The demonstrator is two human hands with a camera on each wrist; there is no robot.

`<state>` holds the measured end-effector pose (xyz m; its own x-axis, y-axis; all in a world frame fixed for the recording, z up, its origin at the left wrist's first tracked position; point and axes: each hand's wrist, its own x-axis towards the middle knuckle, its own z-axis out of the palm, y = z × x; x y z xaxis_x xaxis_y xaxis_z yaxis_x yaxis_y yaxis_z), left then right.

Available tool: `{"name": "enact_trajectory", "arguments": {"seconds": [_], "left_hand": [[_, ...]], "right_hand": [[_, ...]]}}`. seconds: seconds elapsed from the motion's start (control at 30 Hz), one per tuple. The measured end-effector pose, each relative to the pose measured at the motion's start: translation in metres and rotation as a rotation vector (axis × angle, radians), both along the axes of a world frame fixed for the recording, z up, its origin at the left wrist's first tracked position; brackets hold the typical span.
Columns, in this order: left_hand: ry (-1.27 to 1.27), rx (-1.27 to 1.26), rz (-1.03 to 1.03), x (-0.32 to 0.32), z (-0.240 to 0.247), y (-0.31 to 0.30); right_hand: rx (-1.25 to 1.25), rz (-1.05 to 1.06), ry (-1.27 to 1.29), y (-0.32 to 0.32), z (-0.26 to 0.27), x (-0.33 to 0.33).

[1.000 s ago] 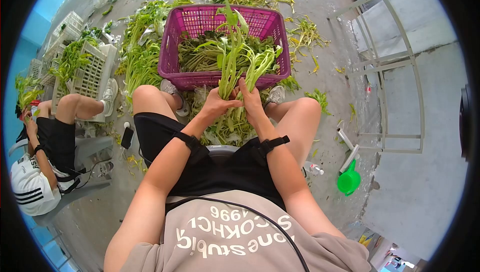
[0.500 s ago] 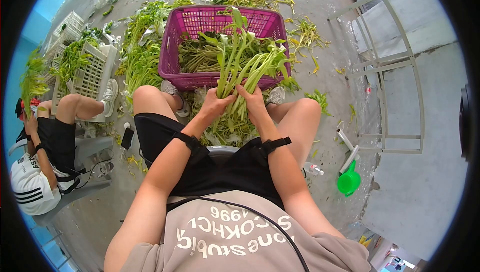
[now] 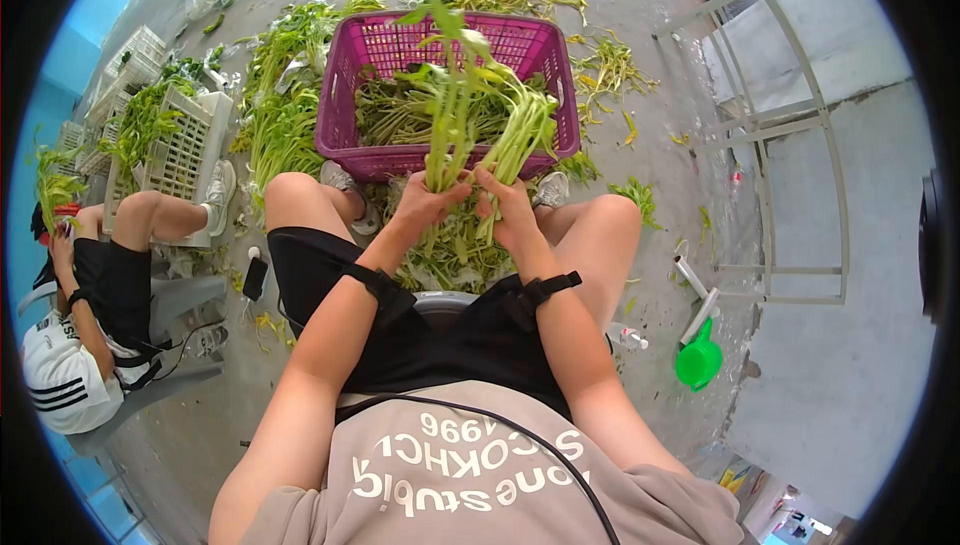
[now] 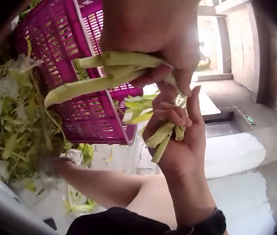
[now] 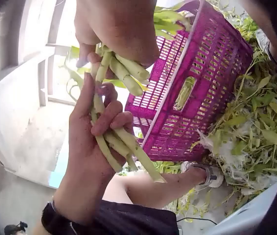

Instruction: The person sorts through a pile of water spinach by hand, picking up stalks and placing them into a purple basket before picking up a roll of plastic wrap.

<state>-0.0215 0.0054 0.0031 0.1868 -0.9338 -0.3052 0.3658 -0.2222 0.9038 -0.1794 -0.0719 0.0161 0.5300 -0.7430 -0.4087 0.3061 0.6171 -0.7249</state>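
Note:
In the head view, my left hand (image 3: 428, 205) grips a bunch of water spinach (image 3: 450, 135) standing nearly upright, its leaves in front of the basket. Beside it my right hand (image 3: 512, 210) holds a second bunch (image 3: 520, 133), tilted to the right. The fingertips of both hands come close together near the stalk bases. In the left wrist view, cut stalk ends (image 4: 70, 92) stick out below the left hand, and right-hand fingers curl round shorter ends (image 4: 162, 138). The right wrist view shows stalks (image 5: 124, 147) across the left palm.
A purple plastic basket (image 3: 400, 162) with more greens stands ahead of my knees. Loose trimmings (image 3: 455, 263) lie between my feet, and leafy bunches (image 3: 285, 125) left of the basket. Another person (image 3: 75, 365) sits at left by pale crates (image 3: 185, 150). A green scoop (image 3: 698, 360) lies at right.
The left-hand stalks swung right and now stand more upright again, while the right-hand bunch tilted further right and came partly back. The other person's greens rose, then dropped.

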Motion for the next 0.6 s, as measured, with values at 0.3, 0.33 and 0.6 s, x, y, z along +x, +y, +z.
{"name": "enact_trajectory", "arguments": {"seconds": [0.3, 0.33, 0.6], "left_hand": [[0.017, -0.024, 0.029, 0.003, -0.001, 0.001], [0.034, -0.029, 0.063, 0.003, -0.002, 0.0], [0.055, 0.014, 0.05, 0.005, -0.002, -0.001]], "right_hand": [[-0.024, -0.181, 0.009, -0.003, -0.002, 0.002], [-0.026, -0.19, 0.01, -0.003, -0.001, 0.002], [-0.093, -0.203, -0.006, -0.002, -0.005, 0.004]]}}
